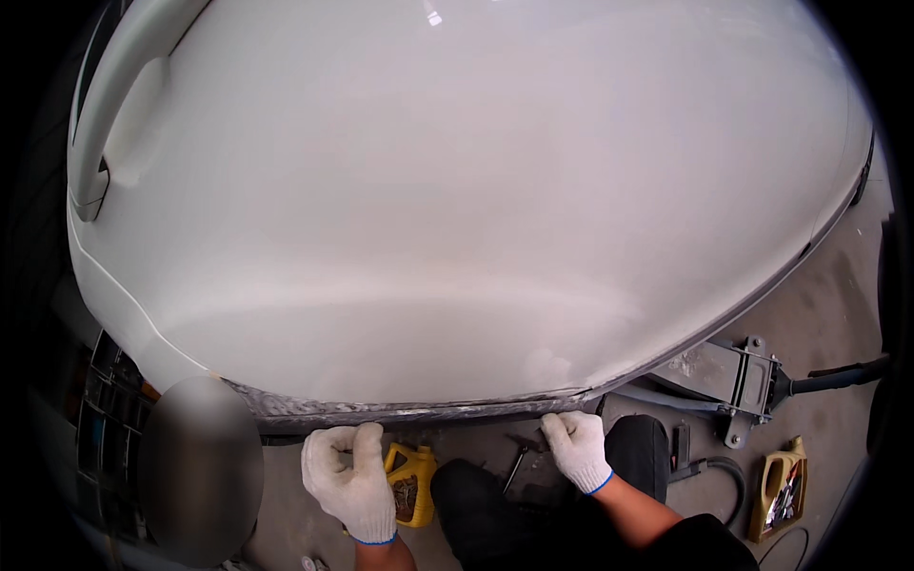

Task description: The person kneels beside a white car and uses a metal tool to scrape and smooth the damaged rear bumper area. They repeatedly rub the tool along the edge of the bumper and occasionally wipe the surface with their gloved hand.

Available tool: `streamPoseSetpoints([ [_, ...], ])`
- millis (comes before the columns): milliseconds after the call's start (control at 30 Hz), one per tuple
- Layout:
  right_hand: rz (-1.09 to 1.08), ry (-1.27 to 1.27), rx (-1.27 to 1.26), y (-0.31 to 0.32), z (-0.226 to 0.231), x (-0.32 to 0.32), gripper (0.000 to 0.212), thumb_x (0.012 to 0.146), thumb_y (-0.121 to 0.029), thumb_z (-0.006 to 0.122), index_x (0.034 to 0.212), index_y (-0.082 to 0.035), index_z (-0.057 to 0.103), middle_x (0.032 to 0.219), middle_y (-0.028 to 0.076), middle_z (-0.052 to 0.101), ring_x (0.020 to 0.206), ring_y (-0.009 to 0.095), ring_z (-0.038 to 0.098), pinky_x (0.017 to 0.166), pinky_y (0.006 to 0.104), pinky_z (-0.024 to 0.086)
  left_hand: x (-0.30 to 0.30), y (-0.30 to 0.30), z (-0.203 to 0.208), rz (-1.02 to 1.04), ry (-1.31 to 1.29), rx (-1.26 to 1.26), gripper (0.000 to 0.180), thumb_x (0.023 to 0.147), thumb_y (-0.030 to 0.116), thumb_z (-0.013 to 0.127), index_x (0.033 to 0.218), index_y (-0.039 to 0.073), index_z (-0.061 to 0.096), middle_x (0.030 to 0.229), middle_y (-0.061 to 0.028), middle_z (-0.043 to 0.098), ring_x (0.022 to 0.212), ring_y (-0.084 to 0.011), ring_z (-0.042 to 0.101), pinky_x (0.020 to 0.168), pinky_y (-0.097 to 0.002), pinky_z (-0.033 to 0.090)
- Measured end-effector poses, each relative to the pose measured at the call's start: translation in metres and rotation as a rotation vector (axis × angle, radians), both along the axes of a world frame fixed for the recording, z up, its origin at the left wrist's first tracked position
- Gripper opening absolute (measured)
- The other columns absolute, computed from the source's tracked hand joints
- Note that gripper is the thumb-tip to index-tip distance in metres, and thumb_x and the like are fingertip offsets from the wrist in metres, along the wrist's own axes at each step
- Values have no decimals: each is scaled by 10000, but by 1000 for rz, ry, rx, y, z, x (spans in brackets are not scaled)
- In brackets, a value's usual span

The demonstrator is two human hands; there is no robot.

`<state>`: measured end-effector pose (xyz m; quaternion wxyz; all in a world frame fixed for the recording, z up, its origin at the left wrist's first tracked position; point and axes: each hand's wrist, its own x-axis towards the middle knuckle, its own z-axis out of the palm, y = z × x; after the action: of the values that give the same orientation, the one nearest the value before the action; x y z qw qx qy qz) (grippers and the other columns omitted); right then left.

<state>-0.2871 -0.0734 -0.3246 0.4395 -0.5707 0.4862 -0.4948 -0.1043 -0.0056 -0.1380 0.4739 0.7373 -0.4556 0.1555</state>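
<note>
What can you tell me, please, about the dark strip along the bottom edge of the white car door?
The dark strip is long and narrow, grey to black, and follows the lower edge of the white car door. Its left and middle part looks scuffed, with pale streaks; toward the right it looks smoother. Whether it is plastic or metal cannot be told. The gloved left hand and gloved right hand are at its lower edge; actual contact is unclear.

No readable text, no legible labels or brands; no discernible numbers, signs
</note>
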Motion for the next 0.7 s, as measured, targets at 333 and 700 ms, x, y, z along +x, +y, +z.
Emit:
streamPoseSetpoints([
  [333, 19, -25, -99, -14, 18, -6, 308, 849, -160, 681, 589, -3, 631, 545, 168, 572, 467, 292, 601, 457, 351, 443, -2, 0, 0, 28, 11, -4, 195, 711, -24, 711, 666, 13, 525, 656, -39, 490, 619, -165, 453, 599, -332, 375],
  [700, -8, -24, -67, -14, 22, -4, 340, 842, -145, 675, 561, 15, 571, 519, 178, 520, 431, 286, 559, 445, 362, 405, -13, -3, 14, -96, 279, 47, 138, 792, 0, 678, 689, -62, 612, 580, -64, 613, 540, -77, 527, 544, -241, 430],
])
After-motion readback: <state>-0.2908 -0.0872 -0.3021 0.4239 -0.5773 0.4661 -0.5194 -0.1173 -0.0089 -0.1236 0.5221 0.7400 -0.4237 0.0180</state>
